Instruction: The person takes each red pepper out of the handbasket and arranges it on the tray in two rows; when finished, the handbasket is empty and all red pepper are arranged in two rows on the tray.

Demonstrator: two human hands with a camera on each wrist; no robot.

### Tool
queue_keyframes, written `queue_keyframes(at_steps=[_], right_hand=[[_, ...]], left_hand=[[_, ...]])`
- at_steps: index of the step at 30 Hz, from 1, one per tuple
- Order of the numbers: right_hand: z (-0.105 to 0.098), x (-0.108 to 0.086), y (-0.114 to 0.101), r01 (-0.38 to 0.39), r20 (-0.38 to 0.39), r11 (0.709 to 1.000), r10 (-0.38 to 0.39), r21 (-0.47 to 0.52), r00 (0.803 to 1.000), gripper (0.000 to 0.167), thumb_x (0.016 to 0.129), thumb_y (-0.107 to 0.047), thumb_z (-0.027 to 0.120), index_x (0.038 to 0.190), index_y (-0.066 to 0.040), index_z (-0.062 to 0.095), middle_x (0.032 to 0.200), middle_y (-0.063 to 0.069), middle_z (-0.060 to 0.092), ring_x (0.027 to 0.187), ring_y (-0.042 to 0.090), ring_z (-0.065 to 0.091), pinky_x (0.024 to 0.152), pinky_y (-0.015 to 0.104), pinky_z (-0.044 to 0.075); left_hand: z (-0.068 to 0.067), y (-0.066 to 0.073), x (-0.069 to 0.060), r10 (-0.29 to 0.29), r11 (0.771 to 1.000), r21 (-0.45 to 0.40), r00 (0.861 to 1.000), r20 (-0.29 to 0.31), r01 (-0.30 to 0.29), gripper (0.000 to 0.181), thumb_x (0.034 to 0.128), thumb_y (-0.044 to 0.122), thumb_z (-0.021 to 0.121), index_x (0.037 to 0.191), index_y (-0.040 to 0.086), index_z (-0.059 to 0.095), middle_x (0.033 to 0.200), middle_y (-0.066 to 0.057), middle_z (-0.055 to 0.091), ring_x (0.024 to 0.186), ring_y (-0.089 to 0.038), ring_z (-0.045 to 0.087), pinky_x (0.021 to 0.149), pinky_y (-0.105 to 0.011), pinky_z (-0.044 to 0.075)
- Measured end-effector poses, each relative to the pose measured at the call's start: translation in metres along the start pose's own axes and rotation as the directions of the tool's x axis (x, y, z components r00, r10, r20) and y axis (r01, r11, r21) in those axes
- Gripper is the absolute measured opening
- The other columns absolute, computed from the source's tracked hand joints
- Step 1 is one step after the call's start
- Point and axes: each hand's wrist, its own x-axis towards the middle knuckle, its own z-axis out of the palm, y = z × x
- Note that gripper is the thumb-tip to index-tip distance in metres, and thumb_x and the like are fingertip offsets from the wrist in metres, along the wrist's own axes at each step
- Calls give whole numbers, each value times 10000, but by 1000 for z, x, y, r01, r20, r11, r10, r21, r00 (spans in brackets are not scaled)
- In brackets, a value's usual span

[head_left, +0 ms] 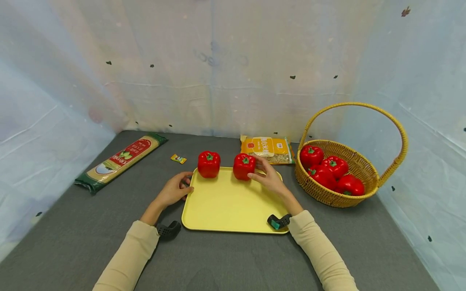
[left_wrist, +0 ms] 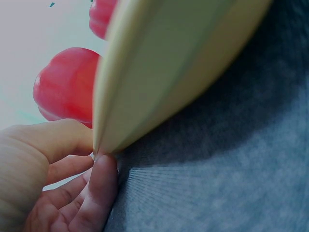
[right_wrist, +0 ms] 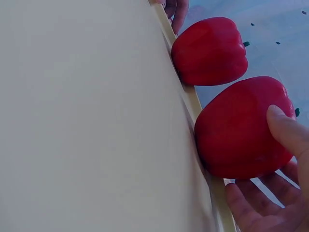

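Note:
A yellow tray (head_left: 233,206) lies on the grey table. My left hand (head_left: 174,190) pinches its left rim between thumb and fingers; the left wrist view shows the hand (left_wrist: 72,179) at the edge of the tray (left_wrist: 159,63). One red pepper (head_left: 209,164) stands upright at the tray's back left. Right of it, my right hand (head_left: 267,176) holds a second upright red pepper (head_left: 244,166) at the tray's back edge. In the right wrist view, thumb and fingers of the hand (right_wrist: 275,193) are around this pepper (right_wrist: 246,128), beside the other pepper (right_wrist: 210,52).
A wicker basket (head_left: 320,197) with several red peppers stands at the right, its tall handle raised. Behind the tray lies an orange bag of grain (head_left: 269,149). A small yellow packet (head_left: 178,159) and a long green-and-red package (head_left: 121,161) lie at the left.

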Motion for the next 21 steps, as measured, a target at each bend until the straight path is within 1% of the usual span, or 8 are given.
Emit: queue_keyframes(at_steps=[4, 8, 12, 15, 18, 21], right_hand=[[0, 0, 1, -2, -2, 1000, 2, -9, 1000, 649, 872, -40, 636, 1432, -32, 306, 1414, 140, 375, 1242, 344, 436, 978, 439, 425], [1, 0, 0, -5, 3, 1000, 5, -13, 1000, 682, 866, -23, 637, 1440, 3, 269, 1414, 163, 371, 1240, 363, 435, 973, 452, 424], [1, -1, -1, -11, -2, 1000, 11, -18, 1000, 703, 859, -24, 647, 1445, -1, 258, 1419, 170, 365, 1243, 371, 431, 973, 463, 419], [0, -2, -3, -13, -9, 999, 13, -30, 1000, 713, 858, -45, 658, 1451, -26, 261, 1416, 166, 368, 1239, 371, 431, 979, 482, 410], [-2, -5, -12, -11, -17, 999, 10, -53, 1000, 706, 859, -56, 661, 1449, -42, 273, 1401, 192, 375, 1219, 396, 440, 982, 526, 392], [-6, -8, -32, 0, -13, 997, -1, -80, 1000, 686, 867, -39, 647, 1443, -25, 275, 1386, 250, 364, 1201, 441, 437, 977, 569, 374]], left_hand=[[0, 0, 0, 2, 1000, -6, 1000, -1, -2, 528, 867, 41, 636, 1342, -32, 417, 1003, -176, 498, 651, -204, 533, 494, -307, 519], [-1, 0, 0, 0, 1000, -6, 1000, -2, 0, 529, 864, 40, 638, 1340, -33, 419, 1001, -174, 499, 649, -203, 534, 494, -306, 520], [0, 0, 0, -2, 1000, -2, 1000, -4, 2, 530, 862, 41, 640, 1339, -32, 421, 1003, -175, 502, 646, -202, 535, 495, -304, 521], [0, 0, 0, -7, 1000, 3, 1000, -6, 7, 529, 863, 46, 641, 1339, -29, 422, 1005, -173, 505, 643, -200, 535, 495, -303, 520], [0, 0, 0, -8, 1000, 1, 1000, -6, 8, 530, 864, 50, 641, 1339, -29, 422, 1007, -176, 506, 643, -203, 534, 496, -308, 521], [0, 0, 0, -8, 1000, -1, 1000, -4, 8, 531, 866, 56, 641, 1341, -28, 420, 1010, -177, 507, 644, -205, 534, 500, -310, 522]])
